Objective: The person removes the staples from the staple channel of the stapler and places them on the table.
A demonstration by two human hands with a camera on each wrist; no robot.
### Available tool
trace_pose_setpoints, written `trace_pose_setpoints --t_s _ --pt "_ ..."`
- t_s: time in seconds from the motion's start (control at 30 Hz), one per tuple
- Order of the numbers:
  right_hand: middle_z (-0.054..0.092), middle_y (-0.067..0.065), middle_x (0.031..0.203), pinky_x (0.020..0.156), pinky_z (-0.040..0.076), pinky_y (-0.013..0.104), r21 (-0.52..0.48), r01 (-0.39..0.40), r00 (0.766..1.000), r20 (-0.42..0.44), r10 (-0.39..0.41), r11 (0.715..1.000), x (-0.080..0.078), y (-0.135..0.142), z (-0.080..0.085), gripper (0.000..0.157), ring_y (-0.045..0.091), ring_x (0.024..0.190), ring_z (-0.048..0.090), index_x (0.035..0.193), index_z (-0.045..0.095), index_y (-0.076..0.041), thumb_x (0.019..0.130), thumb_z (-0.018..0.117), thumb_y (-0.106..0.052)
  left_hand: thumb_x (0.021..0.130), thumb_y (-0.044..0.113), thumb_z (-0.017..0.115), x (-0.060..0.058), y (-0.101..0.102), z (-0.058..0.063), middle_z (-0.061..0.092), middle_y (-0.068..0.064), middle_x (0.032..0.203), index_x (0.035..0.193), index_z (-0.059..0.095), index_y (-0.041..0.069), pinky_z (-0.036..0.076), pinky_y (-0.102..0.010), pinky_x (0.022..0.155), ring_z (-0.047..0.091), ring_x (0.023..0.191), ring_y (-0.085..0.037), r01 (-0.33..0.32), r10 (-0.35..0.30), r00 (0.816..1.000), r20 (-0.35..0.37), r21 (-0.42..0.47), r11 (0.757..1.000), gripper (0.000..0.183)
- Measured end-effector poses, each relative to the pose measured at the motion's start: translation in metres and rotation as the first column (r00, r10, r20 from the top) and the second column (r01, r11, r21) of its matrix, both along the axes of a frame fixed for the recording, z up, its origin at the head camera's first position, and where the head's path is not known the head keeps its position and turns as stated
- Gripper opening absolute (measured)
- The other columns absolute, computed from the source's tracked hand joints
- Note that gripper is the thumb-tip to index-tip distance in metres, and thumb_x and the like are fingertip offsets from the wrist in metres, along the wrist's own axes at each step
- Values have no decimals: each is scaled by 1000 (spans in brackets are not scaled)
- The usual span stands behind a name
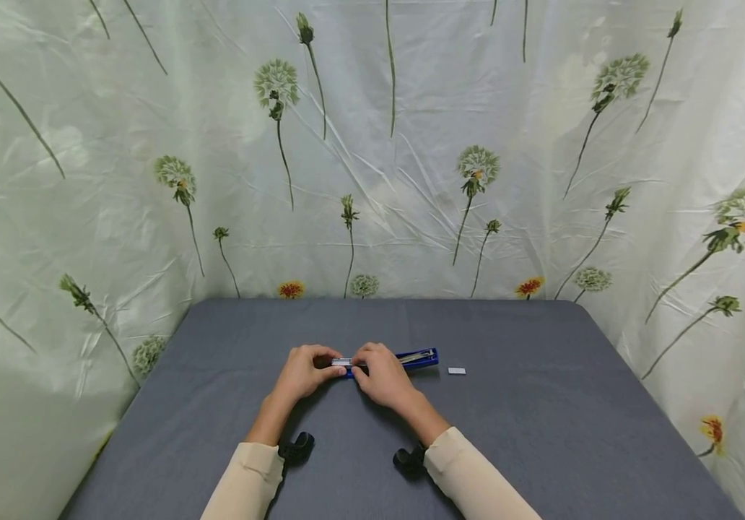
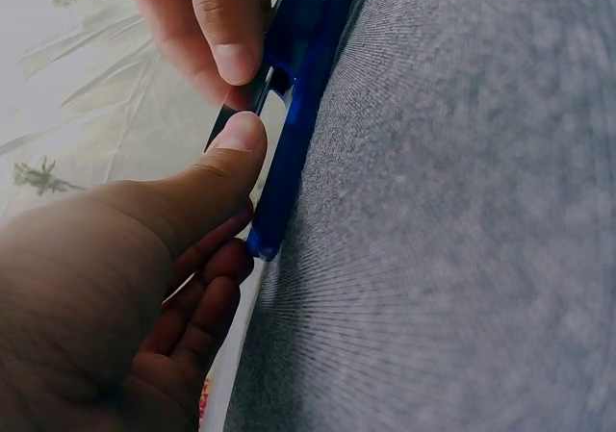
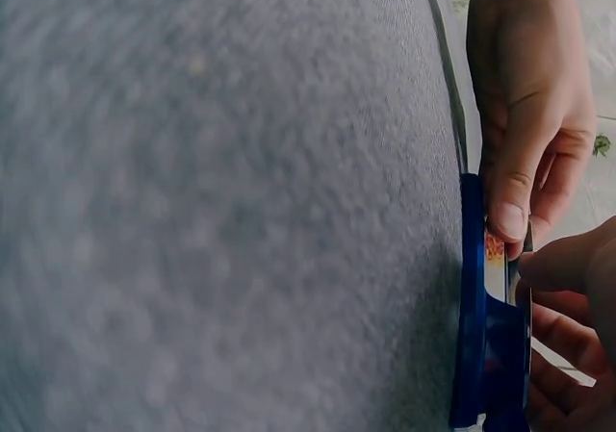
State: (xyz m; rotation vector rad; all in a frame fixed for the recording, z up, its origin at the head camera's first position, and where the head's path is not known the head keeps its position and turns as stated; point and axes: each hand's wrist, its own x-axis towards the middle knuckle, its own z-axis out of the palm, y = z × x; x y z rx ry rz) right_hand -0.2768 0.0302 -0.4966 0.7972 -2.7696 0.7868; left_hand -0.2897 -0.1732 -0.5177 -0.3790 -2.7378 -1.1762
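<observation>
A blue stapler [image 1: 419,357] lies on the table with its top cover swung back to the right, baring the inside. My left hand [image 1: 306,372] pinches the left end of its metal staple channel between thumb and fingers. Beside it my right hand [image 1: 382,375] grips the same channel, fingertips close to the left ones. A pale silver strip [image 1: 341,362] shows along the channel between the hands. Under the fingers, the stapler's blue base [image 2: 289,177] runs along the tabletop with a gap below the channel. My right thumb [image 3: 558,262] covers part of the channel.
A small strip of staples [image 1: 457,371] lies just right of the stapler. Grey cloth covers the table [image 1: 541,433]. Behind and at the sides hangs a white curtain [image 1: 405,180] with a dandelion print. Black straps with cameras [image 1: 409,462] sit at the wrists.
</observation>
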Motion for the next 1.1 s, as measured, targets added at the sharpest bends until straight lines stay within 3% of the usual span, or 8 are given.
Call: trace_pose_setpoints --t_s 0.5,0.93,1.1 --pt "71 4 115 95 51 41 -117 12 1000 30 -9 993 1 -8 -6 10 23 109 62 104 78 -11 97 72 -16 81 28 88 -1 -4 0 78 5 94 96 82 22 55 -33 77 69 84 -7 -15 15 1000 1 1 1000 17" --pt "75 2 104 95 51 45 -220 72 997 38 -65 973 1 -9 -8 10 22 102 67 101 79 -14 98 73 -22 81 29 88 -1 -3 -2 78 6 94 96 82 23 56 -33 78 70 85 -7 8 -8 1000 4 16 1000 18" --pt "76 3 102 88 53 41 -232 86 996 39 -79 969 1 -10 -7 10 23 98 68 101 79 -14 96 76 -22 82 29 88 -1 -2 -2 78 6 95 96 82 24 56 -34 79 69 86 -8 8 -8 1000 4 11 1000 16"
